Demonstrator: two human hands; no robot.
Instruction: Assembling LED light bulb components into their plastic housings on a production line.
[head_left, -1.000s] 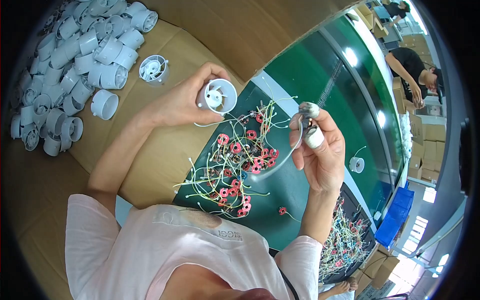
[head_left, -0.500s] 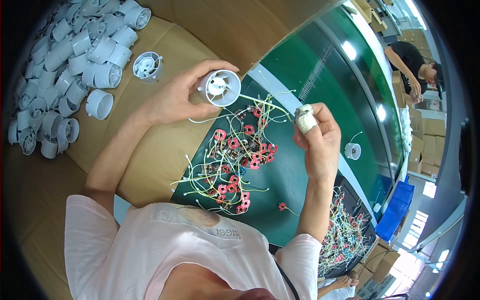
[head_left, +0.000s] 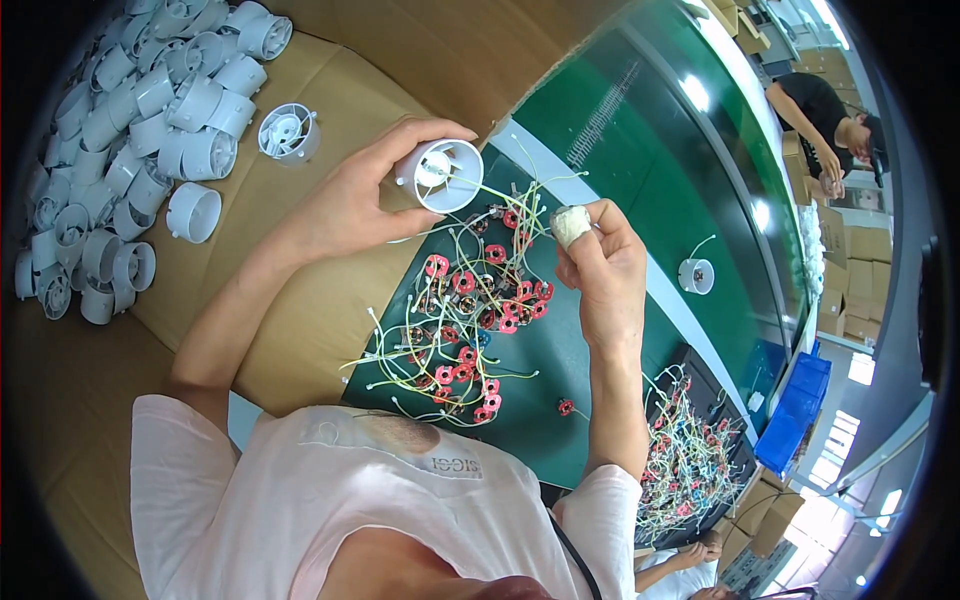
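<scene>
My left hand (head_left: pixel 345 200) grips a short white plastic cylinder housing (head_left: pixel 468 180) from its left side, with the round opening and inner hub facing up. A thin pale cable (head_left: pixel 518 202) comes out of the housing and stretches to my right hand (head_left: pixel 606 268). Thumb and fingertip there are pinched on the cable's end, and a white wrap (head_left: pixel 572 226) covers one digit. Below both hands, a heap of small red ring-shaped parts (head_left: pixel 463 283) with pale wires lies on the dark green surface (head_left: pixel 535 440). What sits deep inside the housing is hard to make out.
Many white housings (head_left: pixel 190 100) are piled at the far left on cardboard (head_left: pixel 300 330); another housing (head_left: pixel 289 133) stands alone. At right, one housing (head_left: pixel 697 276) sits on the green belt (head_left: pixel 640 150). A black tray (head_left: pixel 745 470) holds wired parts, near a blue bin (head_left: pixel 793 420). A person (head_left: pixel 820 115) works beyond.
My right hand has moved left, closer to the housing, and the cable between them is shorter and slacker. My left hand keeps its hold on the housing, almost unmoved.
</scene>
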